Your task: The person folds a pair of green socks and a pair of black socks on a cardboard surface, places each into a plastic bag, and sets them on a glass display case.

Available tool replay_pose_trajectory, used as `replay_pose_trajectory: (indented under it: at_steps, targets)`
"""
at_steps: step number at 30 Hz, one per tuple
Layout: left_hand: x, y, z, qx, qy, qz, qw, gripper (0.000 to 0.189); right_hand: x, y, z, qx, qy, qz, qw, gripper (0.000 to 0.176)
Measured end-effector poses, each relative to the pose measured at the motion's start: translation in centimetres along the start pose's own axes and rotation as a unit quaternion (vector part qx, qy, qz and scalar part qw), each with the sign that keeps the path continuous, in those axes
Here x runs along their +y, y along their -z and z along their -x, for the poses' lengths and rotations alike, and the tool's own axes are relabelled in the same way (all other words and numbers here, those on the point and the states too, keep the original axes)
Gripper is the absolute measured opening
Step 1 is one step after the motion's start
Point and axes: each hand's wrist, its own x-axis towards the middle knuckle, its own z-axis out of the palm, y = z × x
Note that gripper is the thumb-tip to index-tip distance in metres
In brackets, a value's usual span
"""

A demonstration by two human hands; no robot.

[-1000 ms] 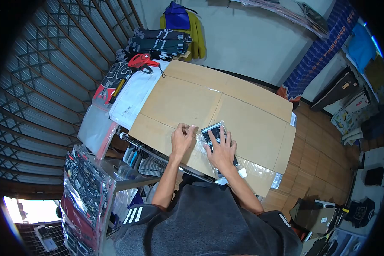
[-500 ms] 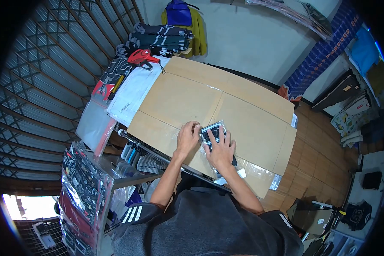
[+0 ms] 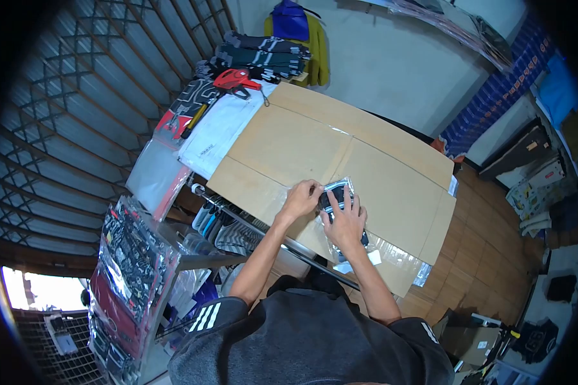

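Observation:
A dark folded garment with white stripes lies inside a clear plastic bag (image 3: 338,186) near the front of the cardboard sheet (image 3: 289,144). My right hand (image 3: 345,224) rests flat on top of it with fingers spread, covering much of the garment. At the bag's left edge, my left hand (image 3: 303,199) has its fingers curled and pinched together on the plastic. A small white piece (image 3: 374,258) shows beside my right wrist.
A red tape dispenser (image 3: 235,81) and a yellow-handled cutter (image 3: 196,120) lie at the table's far left, near stacked dark clothes (image 3: 260,58). Bagged garments (image 3: 131,256) hang at left. Below the front edge runs a metal rail (image 3: 263,228) with hanging clothes.
The whole view has shifted a little, so the table sits further right. Both hands keep nearly the same place at the bag; my right hand still lies spread on it.

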Motion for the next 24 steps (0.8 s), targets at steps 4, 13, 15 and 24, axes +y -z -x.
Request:
replay_pose_trajectory:
  at_steps: [4,13,15,24]
  targets:
    - [-3.9,0.2,2.3,-0.025,0.038,0.18,0.983,0.032,-0.8,1.0,1.0,0.007,0.047,-0.105,0.993,0.085]
    - [-6.6,6.1,25.4,0.199,0.087,0.434,0.875,0.028,-12.8,3.0,6.5,-0.105,0.244,-0.375,0.888,0.1]
    - [-6.8,7.8,31.7,0.222,0.077,0.381,0.894,0.029,-16.8,4.9,7.6,-0.157,0.303,-0.378,0.861,0.092]
    - [-2.9,11.0,56.8,0.489,0.118,0.281,0.818,0.033,-33.3,7.4,19.4,-0.406,0.513,-0.3,0.694,0.032]
